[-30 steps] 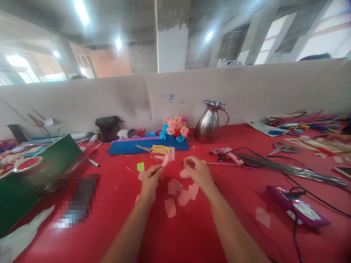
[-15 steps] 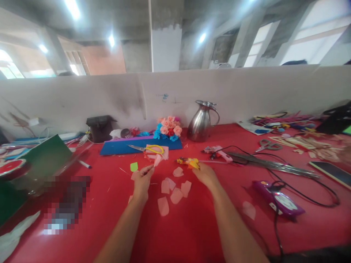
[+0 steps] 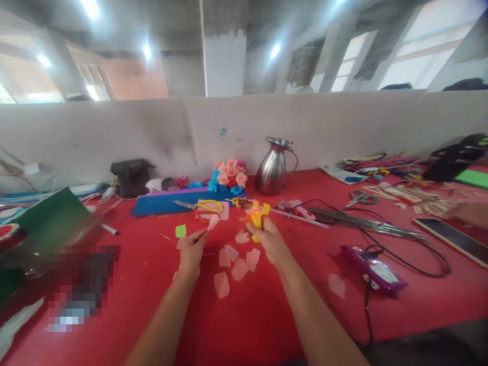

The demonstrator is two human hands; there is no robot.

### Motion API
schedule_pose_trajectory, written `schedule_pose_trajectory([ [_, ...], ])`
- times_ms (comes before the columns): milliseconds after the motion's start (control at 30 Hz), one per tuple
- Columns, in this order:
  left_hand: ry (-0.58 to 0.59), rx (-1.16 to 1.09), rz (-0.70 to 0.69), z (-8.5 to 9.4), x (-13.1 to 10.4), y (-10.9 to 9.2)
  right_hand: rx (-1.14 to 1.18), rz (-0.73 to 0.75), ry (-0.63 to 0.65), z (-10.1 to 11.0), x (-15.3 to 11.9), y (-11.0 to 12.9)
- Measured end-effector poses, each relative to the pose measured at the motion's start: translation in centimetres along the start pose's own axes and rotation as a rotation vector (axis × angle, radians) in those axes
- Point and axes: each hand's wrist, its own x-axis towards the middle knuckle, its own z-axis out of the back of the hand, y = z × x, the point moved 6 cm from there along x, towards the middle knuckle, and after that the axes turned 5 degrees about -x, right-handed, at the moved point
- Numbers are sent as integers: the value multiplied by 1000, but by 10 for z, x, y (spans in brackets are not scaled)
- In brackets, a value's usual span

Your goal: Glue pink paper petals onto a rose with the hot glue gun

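Between its fingertips, my left hand pinches a small rolled pink paper petal. My right hand is wrapped round the handle of a yellow glue gun, whose dirty nozzle points left and shows a small orange light. A pale glue stick sticks out behind it to the right. Several loose pink paper petals lie on the red table between my forearms. Just beyond my left hand are yellow-handled scissors and a green paper square.
Paper flowers and a steel jug stand by the partition. On the right lie a purple box with a black cord, wires, grey scissors and a phone. Another person's hand shows at the right edge.
My right hand has lifted the yellow glue gun off the table and turned it upright, bringing it nearer my left hand. The left hand keeps its pinch on the petal.
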Motion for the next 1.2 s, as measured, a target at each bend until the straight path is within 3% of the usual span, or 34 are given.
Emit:
schedule_pose_trajectory([
  [133,-11,-6,49,0,2,3,-47,18,96,-12,-8,6],
  [367,-20,-39,-5,2,6,4,-297,133,128,-27,-11,3],
  [500,-23,9,-47,4,9,6,-451,230,117,-29,-12,0],
  [700,-73,60,-90,8,10,3,-705,217,55,-27,-15,-2],
  [900,-76,106,-107,8,9,1,-743,203,45,-27,-14,-2],
  [1200,-51,229,-262,8,10,-7,-777,196,40,-26,-13,-5],
])
